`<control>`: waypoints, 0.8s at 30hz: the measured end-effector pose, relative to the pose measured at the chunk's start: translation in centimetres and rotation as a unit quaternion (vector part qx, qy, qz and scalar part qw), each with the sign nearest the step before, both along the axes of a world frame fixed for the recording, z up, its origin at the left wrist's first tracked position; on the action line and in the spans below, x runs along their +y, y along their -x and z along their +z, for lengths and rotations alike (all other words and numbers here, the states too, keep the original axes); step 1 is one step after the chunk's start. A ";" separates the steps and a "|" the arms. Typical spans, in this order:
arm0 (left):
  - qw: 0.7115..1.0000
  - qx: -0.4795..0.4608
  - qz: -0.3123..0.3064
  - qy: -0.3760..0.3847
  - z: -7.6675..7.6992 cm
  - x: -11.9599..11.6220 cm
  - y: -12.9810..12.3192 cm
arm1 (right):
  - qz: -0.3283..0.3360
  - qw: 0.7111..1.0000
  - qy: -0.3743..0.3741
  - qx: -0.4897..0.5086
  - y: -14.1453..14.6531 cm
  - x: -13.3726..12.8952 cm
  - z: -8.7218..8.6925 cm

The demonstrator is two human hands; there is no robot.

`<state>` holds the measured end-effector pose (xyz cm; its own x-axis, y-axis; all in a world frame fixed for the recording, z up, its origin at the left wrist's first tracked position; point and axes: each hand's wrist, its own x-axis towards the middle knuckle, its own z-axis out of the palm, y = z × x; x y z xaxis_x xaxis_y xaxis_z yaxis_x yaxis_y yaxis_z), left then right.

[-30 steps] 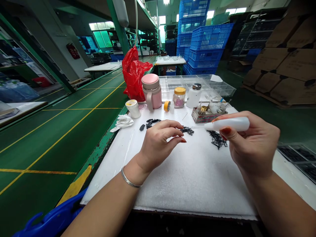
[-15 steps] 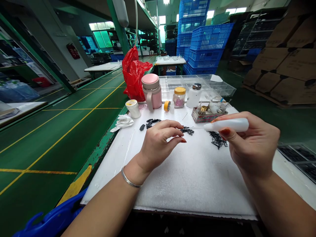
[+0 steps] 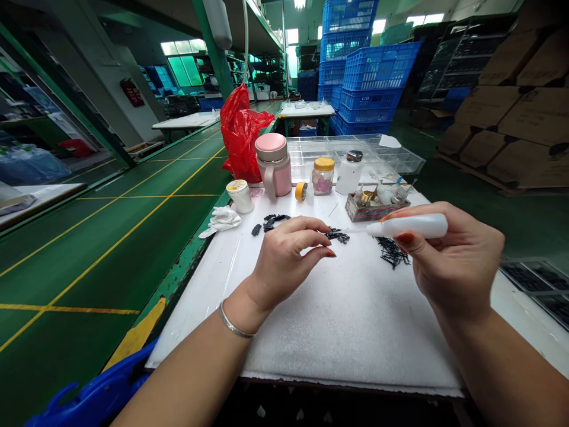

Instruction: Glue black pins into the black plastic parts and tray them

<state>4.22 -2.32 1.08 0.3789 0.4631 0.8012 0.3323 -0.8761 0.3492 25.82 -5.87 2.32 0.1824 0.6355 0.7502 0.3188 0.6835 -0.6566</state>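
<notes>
Tabletop (image 3: 338, 320), bottle (image 3: 418, 226) in right hand (image 3: 462, 264)

Compared with one second earlier, the white bottle (image 3: 415, 226), right of centre in the frame, lies slightly lower, the thumb of the right hand (image 3: 460, 255) lowered with it; slightly less of the black pile of pins (image 3: 395, 254) shows beneath. At bottom centre, a further pale heart mark (image 3: 261, 411) has appeared.
</notes>
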 end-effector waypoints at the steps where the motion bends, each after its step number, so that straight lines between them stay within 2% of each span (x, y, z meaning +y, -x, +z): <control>1: 1.000 0.001 0.001 0.000 0.0 0.0 0.0 | 0.000 1.000 0.001 -0.003 0.0 0.0 0.0; 24: 1.000 -0.001 0.002 0.011 0.1 -0.2 0.0 | 0.001 1.000 0.003 0.002 0.2 0.1 0.0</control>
